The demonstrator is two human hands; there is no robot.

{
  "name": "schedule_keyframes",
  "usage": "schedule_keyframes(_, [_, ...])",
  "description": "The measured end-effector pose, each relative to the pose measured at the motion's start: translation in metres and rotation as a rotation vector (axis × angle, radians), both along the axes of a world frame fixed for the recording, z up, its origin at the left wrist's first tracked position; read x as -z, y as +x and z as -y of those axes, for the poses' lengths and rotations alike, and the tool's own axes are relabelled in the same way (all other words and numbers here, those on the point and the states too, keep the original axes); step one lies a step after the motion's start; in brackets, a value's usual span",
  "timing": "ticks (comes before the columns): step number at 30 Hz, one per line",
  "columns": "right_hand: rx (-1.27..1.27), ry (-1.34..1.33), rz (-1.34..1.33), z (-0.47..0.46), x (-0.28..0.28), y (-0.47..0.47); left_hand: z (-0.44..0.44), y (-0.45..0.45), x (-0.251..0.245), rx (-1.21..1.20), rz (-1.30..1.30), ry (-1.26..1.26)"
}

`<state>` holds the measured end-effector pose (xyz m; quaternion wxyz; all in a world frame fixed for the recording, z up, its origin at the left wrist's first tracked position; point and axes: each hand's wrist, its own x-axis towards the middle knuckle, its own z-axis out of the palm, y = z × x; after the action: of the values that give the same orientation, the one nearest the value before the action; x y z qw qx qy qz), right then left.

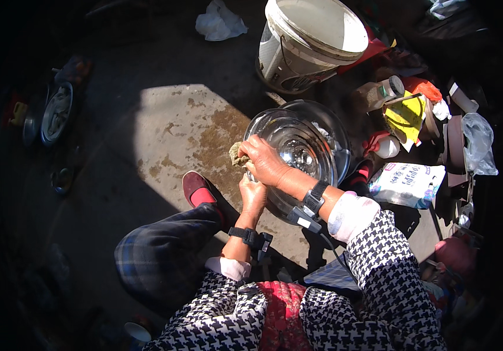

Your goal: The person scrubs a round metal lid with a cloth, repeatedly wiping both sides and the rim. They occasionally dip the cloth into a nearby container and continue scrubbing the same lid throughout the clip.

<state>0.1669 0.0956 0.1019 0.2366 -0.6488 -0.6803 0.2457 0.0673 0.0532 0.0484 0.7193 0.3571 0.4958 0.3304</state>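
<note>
My left hand [252, 193] grips the near left rim of a shiny round metal vessel [302, 155], a basin or a large lid, held tilted over the floor. My right hand [265, 161] presses a crumpled tan scrubbing pad [237, 154] against the same rim, just beyond the left hand. Whether the pad is cloth, sponge or loofah cannot be told. Bright reflections and droplets or suds show inside the vessel. Partly hidden behind it rests a second metal basin [341, 127], with whitish suds near its side.
A white plastic bucket [308, 48] stands beyond the basins. To the right lie a printed pouch [405, 184], a spray bottle [385, 145], a jar [381, 93] and a clear plastic bag [479, 142]. Metal bowls [57, 114] sit at far left. Wet stains mark the concrete floor [168, 118].
</note>
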Motion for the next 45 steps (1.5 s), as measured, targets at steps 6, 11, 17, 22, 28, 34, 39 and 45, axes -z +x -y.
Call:
schedule_keyframes(6, [0.267,-0.055,0.062,-0.052,0.041,0.033,0.002,0.006,-0.019,-0.012,0.086,-0.119])
schedule_keyframes(11, [0.505,-0.069,0.180,-0.080,0.066,0.062,-0.001,0.007,-0.023,0.016,0.024,-0.077])
schedule_keyframes(17, [0.335,-0.072,0.031,-0.067,0.057,0.049,-0.001,0.006,-0.014,0.007,0.096,-0.161])
schedule_keyframes(22, [0.066,-0.189,0.021,-0.033,0.032,0.026,0.005,0.002,-0.007,0.040,0.082,-0.166])
schedule_keyframes(28, [-0.085,-0.270,-0.178,0.011,0.002,0.006,0.005,0.001,0.007,0.004,0.022,0.000])
schedule_keyframes(34, [-0.054,-0.158,-0.187,0.022,-0.002,0.004,0.005,0.002,0.004,0.035,0.045,0.037])
schedule_keyframes(39, [0.181,-0.118,-0.067,-0.023,0.022,0.027,0.004,0.003,-0.013,0.065,0.041,-0.061])
schedule_keyframes(45, [0.394,-0.222,0.060,-0.056,0.072,0.075,0.005,0.005,-0.014,0.106,-0.001,-0.139])
